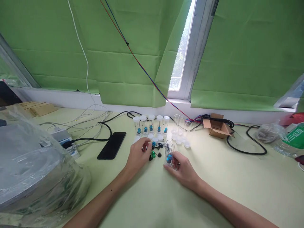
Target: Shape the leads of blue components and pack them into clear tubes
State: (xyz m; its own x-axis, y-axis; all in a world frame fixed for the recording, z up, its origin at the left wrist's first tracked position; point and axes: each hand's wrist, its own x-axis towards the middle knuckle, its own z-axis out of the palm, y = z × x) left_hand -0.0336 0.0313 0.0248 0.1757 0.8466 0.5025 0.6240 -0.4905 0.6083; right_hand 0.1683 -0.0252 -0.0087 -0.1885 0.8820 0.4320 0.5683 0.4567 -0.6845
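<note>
My right hand (182,169) holds a small clear vial (169,154) upright on the pale green table (237,177); a blue bead on a wire sits inside it. My left hand (139,153) has its fingertips pinched at a loose pile of small blue, green and black parts (155,150), and whether it grips one I cannot tell. Behind the pile stands a row of capped vials (151,124), each with a blue bead inside. To their right stand empty open vials (181,123), with loose white caps (180,141) in front.
A black phone (112,145) lies left of my hands. Black cables (247,142) and white cables (83,122) run along the back. An open cardboard box (217,126) sits at back right. A plastic-wrapped machine (30,171) fills the left.
</note>
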